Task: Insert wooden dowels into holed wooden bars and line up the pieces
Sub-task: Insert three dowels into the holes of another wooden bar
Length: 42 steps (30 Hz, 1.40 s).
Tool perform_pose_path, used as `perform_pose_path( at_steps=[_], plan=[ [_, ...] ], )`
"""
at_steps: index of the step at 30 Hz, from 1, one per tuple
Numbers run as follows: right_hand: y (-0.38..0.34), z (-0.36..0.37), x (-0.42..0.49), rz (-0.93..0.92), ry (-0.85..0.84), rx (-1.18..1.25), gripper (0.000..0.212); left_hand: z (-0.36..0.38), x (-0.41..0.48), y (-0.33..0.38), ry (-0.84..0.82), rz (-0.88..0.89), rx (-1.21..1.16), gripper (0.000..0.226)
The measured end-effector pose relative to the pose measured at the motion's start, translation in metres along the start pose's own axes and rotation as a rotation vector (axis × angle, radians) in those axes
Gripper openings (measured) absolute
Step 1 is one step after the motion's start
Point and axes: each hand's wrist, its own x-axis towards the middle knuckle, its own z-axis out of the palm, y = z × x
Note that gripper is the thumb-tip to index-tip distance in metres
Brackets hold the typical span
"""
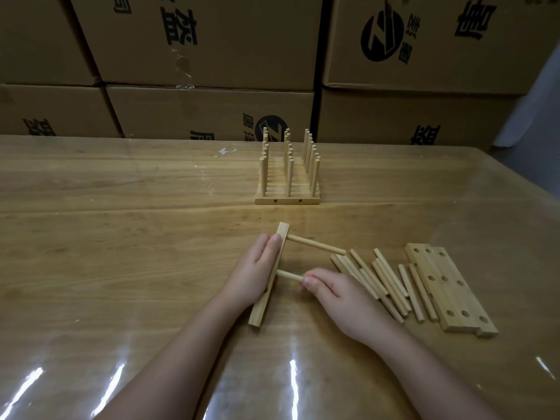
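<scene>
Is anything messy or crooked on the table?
A little. The loose sticks lie in a jumbled pile, crossing at different angles, beside the holed bars. White flecks mark the table left of the finished rack. Nothing looks broken.

Wood-grain surface (pixel 121 207) under glossy clear film, strong glare streaks. Loose dowels (pixel 378 280) pale bare wood, smooth, matt. Holed bars (pixel 448 286) same pale wood, matt. Brown cardboard boxes (pixel 212 40), matt, black print; shiny crinkled tape (pixel 181 65) on one
</scene>
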Motion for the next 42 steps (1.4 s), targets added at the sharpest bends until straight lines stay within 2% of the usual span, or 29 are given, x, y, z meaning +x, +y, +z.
perform_pose_path(
  at_steps=[2,5,7,9,14,22,26,29,32,35,38,42],
  plan=[
    [-0.002,0.001,-0.001,-0.034,0.023,-0.063,0.023,-0.002,0.001,0.0,0.009,-0.039,-0.068,0.045],
    [-0.004,0.004,-0.001,-0.208,0.163,-0.426,0.021,-0.002,0.002,-0.002,0.022,-0.07,-0.116,0.045],
    [-0.008,0.006,-0.002,-0.289,0.245,-0.562,0.015,-0.002,0.003,-0.002,0.019,-0.074,-0.119,0.044],
    [-0.012,0.009,-0.003,-0.322,0.271,-0.567,0.016,-0.001,0.003,-0.002,0.012,-0.065,-0.116,0.043],
    [-0.009,0.014,-0.001,-0.222,0.191,-0.519,0.032,0.002,0.001,-0.002,-0.007,-0.024,-0.085,0.041],
    [-0.009,0.015,-0.002,-0.202,0.191,-0.412,0.03,0.004,-0.004,-0.002,-0.014,0.068,-0.028,0.038],
    [-0.014,0.015,-0.003,-0.174,0.17,-0.445,0.033,0.002,-0.002,-0.003,-0.057,0.022,-0.015,0.036],
    [-0.02,0.009,-0.006,-0.277,0.34,-0.643,0.035,-0.003,0.002,-0.004,-0.089,-0.047,-0.065,0.039],
    [-0.015,-0.004,-0.008,-0.305,0.548,-0.648,0.033,-0.007,0.004,-0.006,-0.143,-0.05,-0.069,0.041],
    [-0.01,-0.013,-0.005,-0.156,0.456,-0.581,0.042,-0.01,0.003,-0.006,-0.281,-0.031,-0.04,0.059],
    [-0.005,-0.009,-0.001,-0.096,0.301,-0.51,0.039,-0.012,-0.001,-0.001,-0.348,-0.037,-0.074,0.046],
    [-0.001,-0.003,0.002,-0.125,0.247,-0.485,0.032,-0.013,-0.005,0.005,-0.359,-0.033,-0.065,0.04]
  ],
)
